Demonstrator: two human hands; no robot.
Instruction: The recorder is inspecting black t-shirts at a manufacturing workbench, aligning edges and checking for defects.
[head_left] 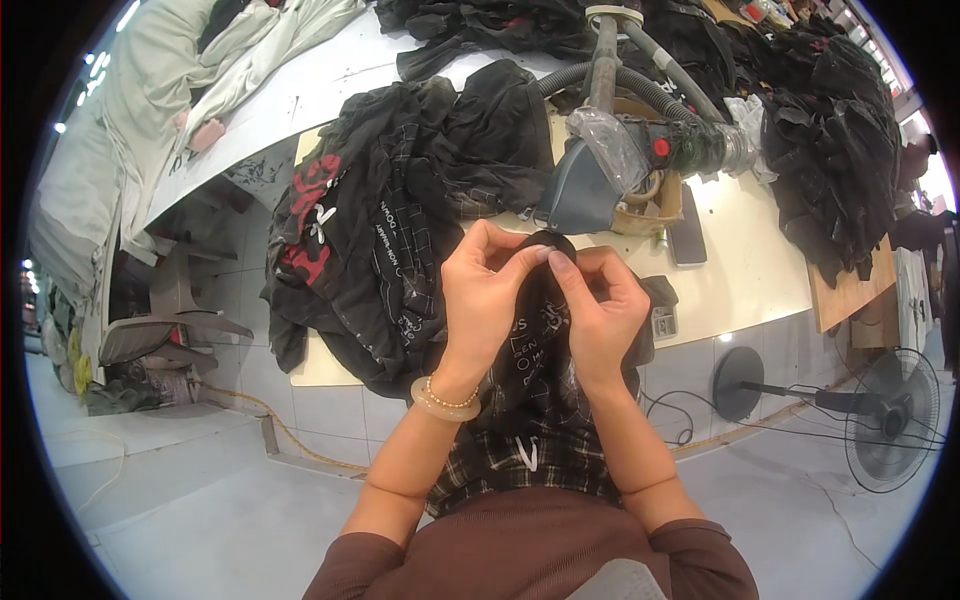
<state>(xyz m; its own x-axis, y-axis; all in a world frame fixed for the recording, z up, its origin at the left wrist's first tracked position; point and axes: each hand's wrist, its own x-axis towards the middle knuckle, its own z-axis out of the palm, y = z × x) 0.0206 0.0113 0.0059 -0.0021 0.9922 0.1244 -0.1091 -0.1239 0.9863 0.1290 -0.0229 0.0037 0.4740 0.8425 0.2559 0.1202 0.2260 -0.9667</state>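
My left hand (487,295) and my right hand (604,305) meet in front of me, thumbs side by side. Between their fingertips they pinch a folded bit of a black garment (540,345) with white print. The rest of that cloth hangs down between my forearms toward my lap, where plaid fabric (528,465) with a white mark shows. Just beyond my fingers sits a blue-grey nozzle (580,188) partly wrapped in clear plastic. A heap of dark garments (375,215), with red and white prints, lies left of my hands.
A phone (687,235) and an open cardboard box (652,213) rest on the pale tabletop (755,270). Ribbed hose (655,88) and pipes rise behind the nozzle. More black garments (835,150) drape at right, pale cloth (110,130) at left. A fan (890,420) and cables are on the floor.
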